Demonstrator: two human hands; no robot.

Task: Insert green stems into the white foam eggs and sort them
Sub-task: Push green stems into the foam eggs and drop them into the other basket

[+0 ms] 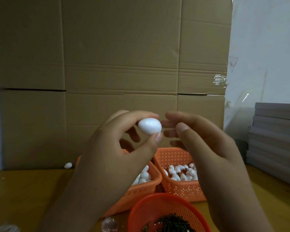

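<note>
Bare forearms, short unpainted nails, no sleeves

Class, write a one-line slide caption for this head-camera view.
Left hand pinches a white foam egg beside the right hand, above two orange baskets of eggs.

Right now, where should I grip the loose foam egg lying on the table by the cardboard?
Pinch the loose foam egg across its narrow middle, fingers coming from above. It lies on its side on the table, so the long ends offer less hold.

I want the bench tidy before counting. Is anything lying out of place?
Yes: one foam egg lies loose on the table by the cardboard, left of the orange baskets. White crumbs dot the table nearby.
</note>
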